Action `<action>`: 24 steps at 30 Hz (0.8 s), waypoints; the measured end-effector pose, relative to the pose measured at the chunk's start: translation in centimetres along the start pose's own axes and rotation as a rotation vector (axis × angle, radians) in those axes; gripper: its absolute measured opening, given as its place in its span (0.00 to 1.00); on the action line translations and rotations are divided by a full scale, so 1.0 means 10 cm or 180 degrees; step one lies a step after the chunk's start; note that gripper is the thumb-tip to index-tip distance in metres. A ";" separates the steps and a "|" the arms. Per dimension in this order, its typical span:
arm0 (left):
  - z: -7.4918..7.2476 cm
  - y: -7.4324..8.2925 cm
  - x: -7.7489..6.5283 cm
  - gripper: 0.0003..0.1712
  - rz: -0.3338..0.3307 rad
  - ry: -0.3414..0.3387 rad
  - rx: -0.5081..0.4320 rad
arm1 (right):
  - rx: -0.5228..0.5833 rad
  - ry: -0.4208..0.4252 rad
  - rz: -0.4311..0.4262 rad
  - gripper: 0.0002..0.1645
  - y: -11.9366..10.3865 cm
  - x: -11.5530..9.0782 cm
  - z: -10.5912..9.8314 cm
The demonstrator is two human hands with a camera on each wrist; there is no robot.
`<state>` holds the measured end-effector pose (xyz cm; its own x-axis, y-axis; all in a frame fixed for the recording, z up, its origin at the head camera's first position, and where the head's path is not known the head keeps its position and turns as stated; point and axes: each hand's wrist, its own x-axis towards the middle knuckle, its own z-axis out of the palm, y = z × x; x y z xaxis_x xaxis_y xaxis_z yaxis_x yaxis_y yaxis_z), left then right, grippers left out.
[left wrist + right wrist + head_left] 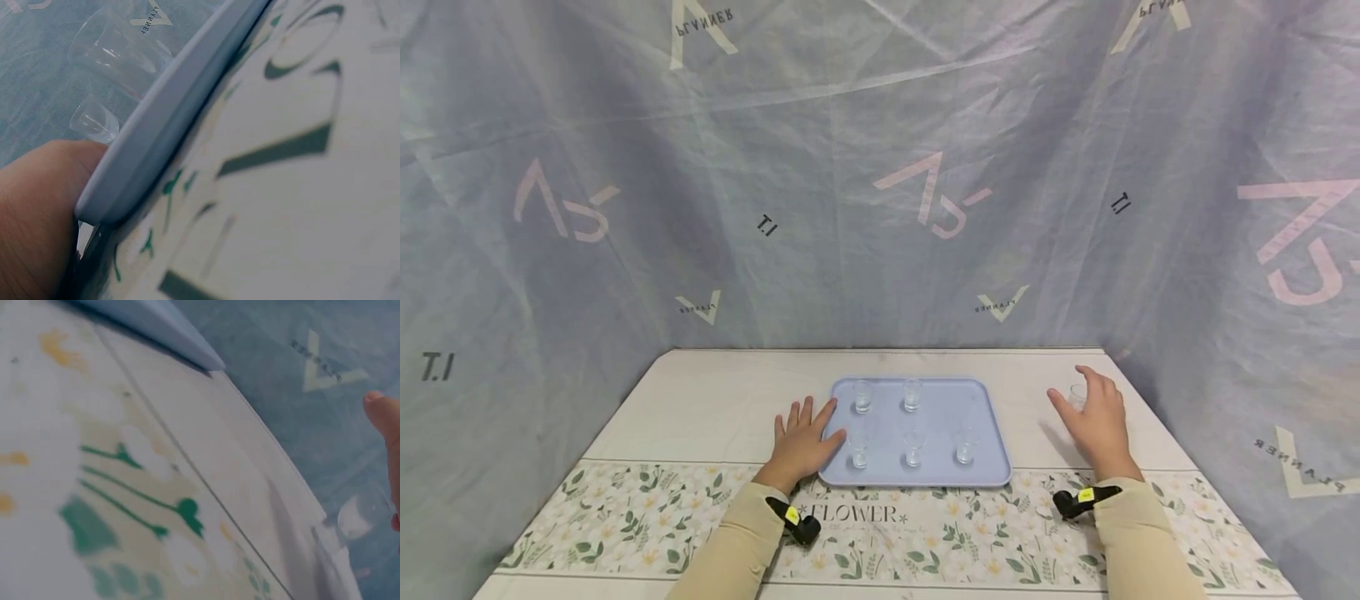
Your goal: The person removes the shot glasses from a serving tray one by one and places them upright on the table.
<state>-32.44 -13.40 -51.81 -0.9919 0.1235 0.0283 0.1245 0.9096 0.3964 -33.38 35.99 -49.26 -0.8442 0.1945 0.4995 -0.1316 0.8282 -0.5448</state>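
A light blue tray (880,482) lies on the table with several small clear glasses on it. Two of them, the back-left glass (862,397) and its neighbour (912,396), stand in the far row; three more line the near row. My left hand (801,450), fingers spread, rests at the tray's left edge; the left wrist view shows the thumb against the rim. Right of the tray stands another clear glass (1077,397). My right hand (1099,421) is beside it, thumb and fingers apart; contact with the glass (362,515) is not visible.
A white table cover with a floral band (955,533) lies under the tray. Grey-blue printed fabric (820,250) hangs behind the table and along both sides. A strip of bare white cover (1026,417) separates the tray from my right hand.
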 end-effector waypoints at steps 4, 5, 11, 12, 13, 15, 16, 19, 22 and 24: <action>0.00 0.00 0.00 0.41 0.0027 0.0055 -0.0049 | -0.0055 0.0062 -0.0318 0.42 -0.13 0.01 0.06; 0.00 0.00 0.00 0.41 0.0018 0.0042 -0.0037 | -0.0033 0.0081 -0.0388 0.41 -0.16 0.01 0.08; 0.04 -0.03 0.02 0.43 0.0013 0.0005 -0.0021 | 0.0105 0.0092 -0.0681 0.37 -0.27 -0.01 0.20; 0.04 -0.04 0.03 0.42 0.0020 0.0016 -0.0033 | 0.0116 0.0078 -0.0714 0.37 -0.29 -0.02 0.22; 0.04 -0.04 0.03 0.42 0.0024 0.0025 -0.0042 | 0.0130 0.0055 -0.0744 0.36 -0.30 -0.02 0.24; 0.04 -0.05 0.03 0.42 0.0031 0.0038 -0.0061 | 0.0181 -0.0022 -0.0780 0.36 -0.33 -0.03 0.27; 0.04 -0.05 0.03 0.42 0.0032 0.0038 -0.0059 | 0.0212 -0.0076 -0.0788 0.35 -0.34 -0.04 0.29; 0.04 -0.04 0.02 0.42 0.0035 0.0028 -0.0039 | 0.0359 -0.0310 -0.0744 0.35 -0.38 -0.07 0.34; 0.03 -0.04 0.02 0.42 0.0033 0.0010 -0.0019 | 0.0547 -0.0556 -0.0661 0.34 -0.43 -0.11 0.37; 0.03 -0.03 0.02 0.42 0.0047 0.0029 -0.0031 | 0.0695 -0.0675 -0.0616 0.33 -0.47 -0.13 0.40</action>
<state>-32.68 -13.56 -52.23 -0.9902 0.1331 0.0425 0.1389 0.9038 0.4048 -33.76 29.77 -49.98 -0.8788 -0.0872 0.4692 -0.3881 0.7026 -0.5964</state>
